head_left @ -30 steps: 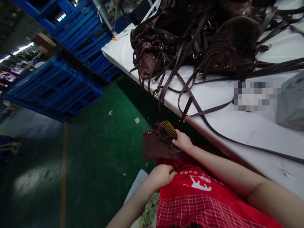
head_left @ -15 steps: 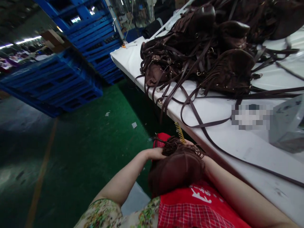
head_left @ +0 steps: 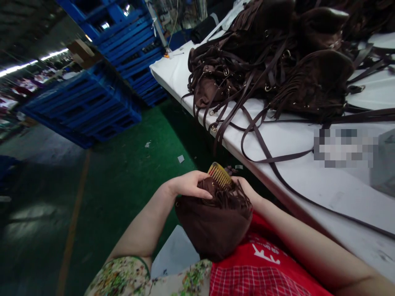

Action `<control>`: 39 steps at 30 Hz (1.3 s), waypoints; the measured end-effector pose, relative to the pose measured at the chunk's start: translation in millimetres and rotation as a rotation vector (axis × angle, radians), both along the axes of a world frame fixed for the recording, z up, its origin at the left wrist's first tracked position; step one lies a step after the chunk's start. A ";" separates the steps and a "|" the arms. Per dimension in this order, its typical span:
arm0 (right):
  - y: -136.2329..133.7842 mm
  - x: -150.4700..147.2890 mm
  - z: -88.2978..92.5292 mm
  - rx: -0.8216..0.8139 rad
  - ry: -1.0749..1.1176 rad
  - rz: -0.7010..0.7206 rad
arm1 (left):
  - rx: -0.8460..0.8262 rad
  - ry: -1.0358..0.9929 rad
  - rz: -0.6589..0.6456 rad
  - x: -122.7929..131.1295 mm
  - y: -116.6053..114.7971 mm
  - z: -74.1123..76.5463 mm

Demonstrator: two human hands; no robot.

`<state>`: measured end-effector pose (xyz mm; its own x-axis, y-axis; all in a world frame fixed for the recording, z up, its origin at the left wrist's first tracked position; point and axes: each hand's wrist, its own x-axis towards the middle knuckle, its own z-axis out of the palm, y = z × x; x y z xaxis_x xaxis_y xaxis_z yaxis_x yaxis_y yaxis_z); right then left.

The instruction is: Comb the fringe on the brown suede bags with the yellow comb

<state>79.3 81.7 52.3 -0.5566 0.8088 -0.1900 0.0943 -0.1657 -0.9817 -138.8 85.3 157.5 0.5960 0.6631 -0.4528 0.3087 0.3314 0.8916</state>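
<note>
A dark brown fringed bag (head_left: pixel 212 226) rests against my red apron, low in the middle of the head view. My left hand (head_left: pixel 194 185) grips the bag's upper left edge, thumb over the brown material. At the bag's right side, my right hand (head_left: pixel 247 191) is closed around a yellow comb (head_left: pixel 220 174); its fingers are partly hidden behind the fringe. The comb's teeth point down into the fringe at the top of the bag.
A white table (head_left: pixel 286 144) on the right carries a pile of brown fringed bags (head_left: pixel 311 82), with straps hanging over its edge. Blue pallets (head_left: pixel 86 102) stand at the upper left on the green floor (head_left: pixel 123 172).
The comb has tilted and moved left, so its teeth now meet the fringe. My left hand has shifted up and left, and the bag has turned and shows more of its side.
</note>
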 end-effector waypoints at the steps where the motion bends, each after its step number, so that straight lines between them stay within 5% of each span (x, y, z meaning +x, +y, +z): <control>1: -1.4 -3.8 -1.7 -0.062 0.085 -0.008 | -0.070 -0.022 0.029 -1.1 -0.9 -1.9; 4: -4.8 -8.1 -3.7 -0.258 0.275 -0.067 | -0.099 -0.013 0.094 -3.6 -3.8 -14.8; 9: -7.9 -2.1 11.6 -0.568 0.436 -0.123 | 0.179 0.179 0.014 3.8 -9.2 -33.6; 17: -8.0 12.2 22.1 -0.555 0.420 -0.106 | -0.012 0.045 0.096 4.6 -8.3 -43.1; 22: -5.3 26.9 7.8 -0.409 0.202 -0.122 | -0.155 0.004 0.240 15.8 -19.4 -53.9; 27: -3.4 62.3 -9.9 -0.125 -0.317 -0.250 | -0.276 -0.072 0.614 30.6 -45.8 -67.8; 30: -17.5 81.8 -4.7 0.132 -0.441 -0.355 | -0.405 -0.107 0.840 35.3 -59.6 -78.4; 32: -32.1 87.5 3.4 0.336 -0.391 -0.244 | -0.498 -0.131 0.929 37.6 -64.4 -84.9; 36: -55.6 86.9 6.3 0.630 -0.448 0.190 | -0.631 -0.204 0.981 40.4 -65.7 -89.8; 39: -62.8 84.8 -4.2 0.733 -0.625 0.241 | -0.776 -0.251 0.952 40.1 -68.4 -85.9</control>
<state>164.1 19.0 48.1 -0.6917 0.7222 -0.0032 0.5815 0.5542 -0.5956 -98.7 17.0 71.6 0.1535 0.4871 -0.8598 -0.4912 0.7926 0.3613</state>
